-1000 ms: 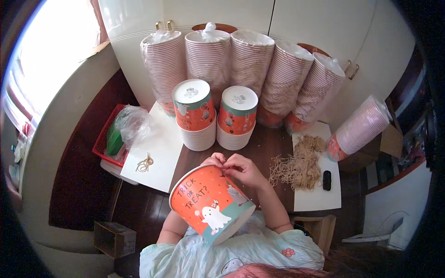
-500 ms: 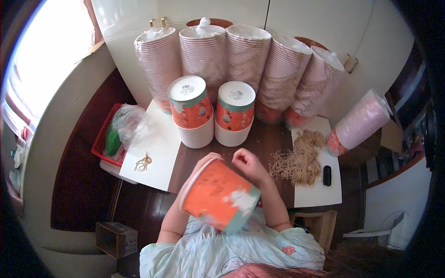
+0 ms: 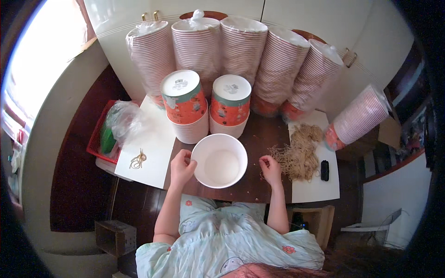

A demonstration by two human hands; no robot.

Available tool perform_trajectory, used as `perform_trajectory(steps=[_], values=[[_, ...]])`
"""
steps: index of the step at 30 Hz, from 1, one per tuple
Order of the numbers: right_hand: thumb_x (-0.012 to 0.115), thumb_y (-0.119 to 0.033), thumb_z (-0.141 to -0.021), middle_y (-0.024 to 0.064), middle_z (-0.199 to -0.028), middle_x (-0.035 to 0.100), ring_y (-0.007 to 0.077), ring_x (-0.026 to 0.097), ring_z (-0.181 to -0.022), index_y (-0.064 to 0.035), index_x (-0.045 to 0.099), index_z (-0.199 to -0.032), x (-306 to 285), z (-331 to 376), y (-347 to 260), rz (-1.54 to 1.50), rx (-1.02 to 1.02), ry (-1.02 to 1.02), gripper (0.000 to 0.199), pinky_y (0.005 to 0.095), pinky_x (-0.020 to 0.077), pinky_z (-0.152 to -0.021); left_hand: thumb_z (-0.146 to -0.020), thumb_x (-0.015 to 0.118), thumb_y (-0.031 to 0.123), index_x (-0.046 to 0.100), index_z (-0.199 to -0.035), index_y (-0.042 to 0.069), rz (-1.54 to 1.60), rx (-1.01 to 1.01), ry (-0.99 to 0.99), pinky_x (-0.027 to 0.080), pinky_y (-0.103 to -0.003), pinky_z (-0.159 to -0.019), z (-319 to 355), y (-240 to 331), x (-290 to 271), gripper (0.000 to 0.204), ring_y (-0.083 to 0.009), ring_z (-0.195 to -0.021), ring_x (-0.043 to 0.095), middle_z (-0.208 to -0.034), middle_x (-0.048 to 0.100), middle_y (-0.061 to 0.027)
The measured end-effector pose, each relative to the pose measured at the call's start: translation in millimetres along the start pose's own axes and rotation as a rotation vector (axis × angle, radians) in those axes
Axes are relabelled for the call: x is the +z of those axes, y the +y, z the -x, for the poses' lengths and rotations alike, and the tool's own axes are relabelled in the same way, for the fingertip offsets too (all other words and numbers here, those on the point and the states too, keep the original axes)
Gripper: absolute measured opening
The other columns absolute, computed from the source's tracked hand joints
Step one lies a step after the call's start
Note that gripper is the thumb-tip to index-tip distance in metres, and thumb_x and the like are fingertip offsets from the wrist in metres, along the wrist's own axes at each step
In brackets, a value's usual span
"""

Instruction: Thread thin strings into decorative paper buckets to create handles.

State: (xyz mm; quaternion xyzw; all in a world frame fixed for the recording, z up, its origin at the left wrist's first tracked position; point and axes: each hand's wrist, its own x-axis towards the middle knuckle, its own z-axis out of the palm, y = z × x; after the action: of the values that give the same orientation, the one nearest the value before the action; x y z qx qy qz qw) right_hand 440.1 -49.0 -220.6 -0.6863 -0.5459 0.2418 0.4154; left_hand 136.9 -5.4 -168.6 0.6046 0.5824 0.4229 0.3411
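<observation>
Our left hand [image 3: 182,167] had its grip on the left side of a paper bucket [image 3: 220,162], close to the middle of the near edge of the table [image 3: 265,134]. The bucket was round, smooth and white inside, its mouth turned up toward us. Its outer wall was hidden, and we could not tell whether its base touched the table. Our right hand [image 3: 270,171] kept a narrow grip beside the tangled twine [image 3: 305,155]; whether it held anything, we could not make out.
</observation>
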Motion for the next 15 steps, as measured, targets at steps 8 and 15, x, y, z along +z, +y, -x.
perform_trajectory(steps=[8, 15], values=[[0.055, -0.011, -0.082, 0.0025, -0.075, 0.06, 0.0079, 0.055, -0.068, -0.0019, 0.059, -0.091, -2.0, 10.8, -15.9, -0.07, 0.017, -0.103, 0.014, 0.0219, 0.0436, -0.061, -0.068, 0.056, 0.009, 0.053, -0.084, 0.002, -0.259, 0.138, 0.099, 0.047, -0.034, -0.054, 19.4, 15.3, 10.0, 0.017, -0.0251, -0.056, 0.057, -0.077, 0.057, -0.0119], [0.056, -0.015, -0.081, 0.0087, -0.081, 0.063, 0.0118, 0.06, -0.071, 0.0005, 0.057, -0.097, 20.4, 27.8, -24.4, -0.317, 0.001, -0.181, 0.022, 0.0256, 0.0469, -0.064, -0.069, 0.055, 0.007, 0.051, -0.08, 0.004, -0.323, 0.274, 0.198, 0.045, -0.035, -0.047, 32.8, 25.5, 22.3, 0.012, -0.0256, -0.054, 0.055, -0.076, 0.054, -0.0115]])
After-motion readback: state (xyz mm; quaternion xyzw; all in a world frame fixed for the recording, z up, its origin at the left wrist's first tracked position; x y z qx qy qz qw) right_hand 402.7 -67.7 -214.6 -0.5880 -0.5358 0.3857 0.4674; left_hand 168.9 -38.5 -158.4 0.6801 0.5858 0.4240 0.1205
